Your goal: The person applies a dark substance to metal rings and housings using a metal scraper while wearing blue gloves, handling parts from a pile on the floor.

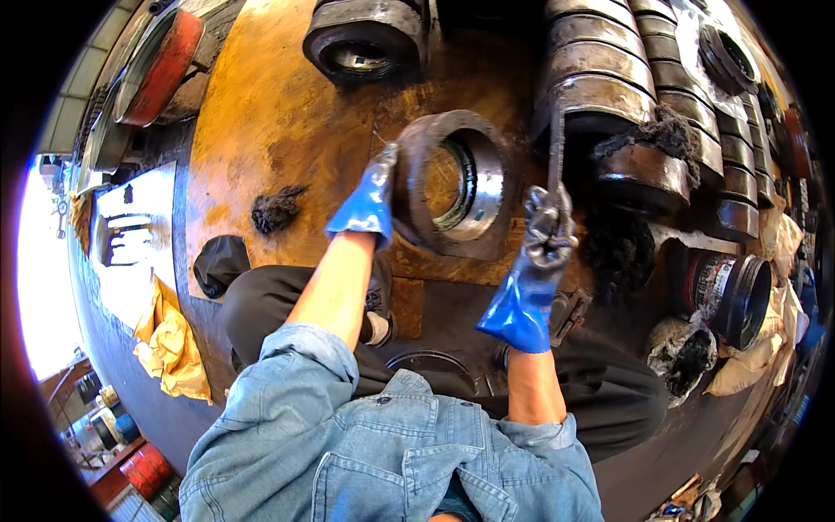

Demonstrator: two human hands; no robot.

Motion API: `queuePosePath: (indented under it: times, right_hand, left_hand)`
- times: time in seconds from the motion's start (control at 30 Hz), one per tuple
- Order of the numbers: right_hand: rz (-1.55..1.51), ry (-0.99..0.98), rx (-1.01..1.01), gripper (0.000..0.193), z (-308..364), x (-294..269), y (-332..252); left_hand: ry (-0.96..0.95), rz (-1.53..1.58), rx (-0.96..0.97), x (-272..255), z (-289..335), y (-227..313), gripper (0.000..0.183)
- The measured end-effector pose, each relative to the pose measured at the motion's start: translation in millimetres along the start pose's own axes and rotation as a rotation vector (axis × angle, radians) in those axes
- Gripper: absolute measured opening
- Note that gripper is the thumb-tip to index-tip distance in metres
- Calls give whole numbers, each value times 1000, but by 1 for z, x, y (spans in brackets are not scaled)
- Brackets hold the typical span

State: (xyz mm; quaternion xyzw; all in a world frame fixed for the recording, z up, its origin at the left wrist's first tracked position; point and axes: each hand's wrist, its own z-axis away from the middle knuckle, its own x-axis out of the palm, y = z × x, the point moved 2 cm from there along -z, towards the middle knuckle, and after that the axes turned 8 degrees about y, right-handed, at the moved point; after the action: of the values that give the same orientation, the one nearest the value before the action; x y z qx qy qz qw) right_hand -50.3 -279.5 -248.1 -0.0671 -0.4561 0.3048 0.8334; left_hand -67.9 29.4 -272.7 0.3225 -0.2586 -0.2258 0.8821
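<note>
My left hand (369,202), in a blue glove, grips the left rim of a large rusty metal ring (452,184) that stands tilted on its edge on a rust-stained surface (278,113). The ring has a shiny inner sleeve. My right hand (537,261), in a greasy blue glove, is closed around the lower end of a thin dark metal rod (557,152) held upright just right of the ring. The rod's top reaches the stacked rings behind.
A second heavy ring (365,43) lies at the top. Rows of stacked metal rings (609,70) fill the upper right, one topped with dark fibrous wadding (661,135). A grease can (731,291) and rags lie at right. Yellow paper (170,344) sits at left.
</note>
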Motion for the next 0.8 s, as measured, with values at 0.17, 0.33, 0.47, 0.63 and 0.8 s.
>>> queuePosePath:
  times: [0.17, 0.33, 0.47, 0.63, 0.8]
  right_hand:
    - [3, 66, -75, 39, -13, -31, -40]
    - [22, 121, -60, 39, -24, -49, -32]
    - [35, 137, -50, 39, -30, -53, -28]
    - [63, 121, -90, 39, -41, -48, -45]
    - [100, 91, -161, 39, -35, -51, -83]
  left_hand:
    - [6, 167, -142, -26, -22, -15, 43]
    - [179, 192, -150, -72, -52, -53, 46]
    - [314, 199, -137, -98, -63, -74, 45]
    - [371, 220, -152, -106, -63, -77, 43]
    - [375, 237, -58, -81, -40, -53, 42]
